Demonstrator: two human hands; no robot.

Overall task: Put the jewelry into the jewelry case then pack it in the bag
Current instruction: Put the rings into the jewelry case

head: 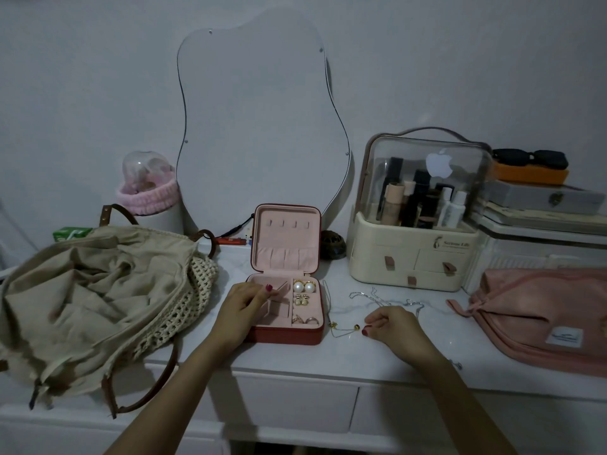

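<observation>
Now the red jewelry case [285, 336] lies open on the white dresser top [328, 356], pearl earrings [303, 286] and rings [305, 320] in its right compartments. The left hand [244, 307] rests over the left compartments, fingers curled at a pink divider; whether it pinches it, I cannot tell. The right hand [391, 325] pinches a gold chain [343, 328] just beside the case. The beige woven bag [98, 290] slumps open at left.
</observation>
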